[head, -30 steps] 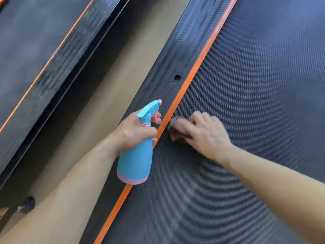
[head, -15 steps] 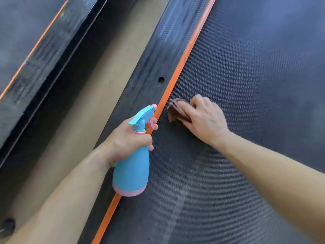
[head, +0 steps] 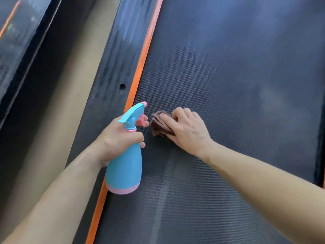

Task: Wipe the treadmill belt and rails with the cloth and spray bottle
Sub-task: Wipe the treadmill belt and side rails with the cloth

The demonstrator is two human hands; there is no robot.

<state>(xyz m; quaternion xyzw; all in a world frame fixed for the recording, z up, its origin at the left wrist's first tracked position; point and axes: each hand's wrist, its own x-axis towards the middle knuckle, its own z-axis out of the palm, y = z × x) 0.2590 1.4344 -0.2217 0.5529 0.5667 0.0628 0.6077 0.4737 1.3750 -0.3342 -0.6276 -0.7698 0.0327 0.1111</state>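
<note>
My left hand (head: pixel 117 140) grips the neck of a blue spray bottle (head: pixel 125 166) with a pink base and pink trigger, a finger on the trigger, held over the orange strip (head: pixel 140 66). My right hand (head: pixel 186 129) presses a folded brown cloth (head: pixel 158 125) flat onto the dark textured treadmill belt (head: pixel 228 85), just right of the bottle's nozzle. The black left rail (head: pixel 112 67) runs beside the orange strip. Most of the cloth is hidden under my fingers.
A tan floor gap (head: pixel 58 106) separates this treadmill from a second black treadmill (head: pixel 21 41) at the far left. A small hole (head: pixel 122 86) sits in the left rail. The belt's right edge (head: pixel 319 138) shows at the far right.
My right hand has slid the cloth along the belt, away from the orange strip and slightly rightward. The left hand with the bottle has stayed close beside it as the view shifted.
</note>
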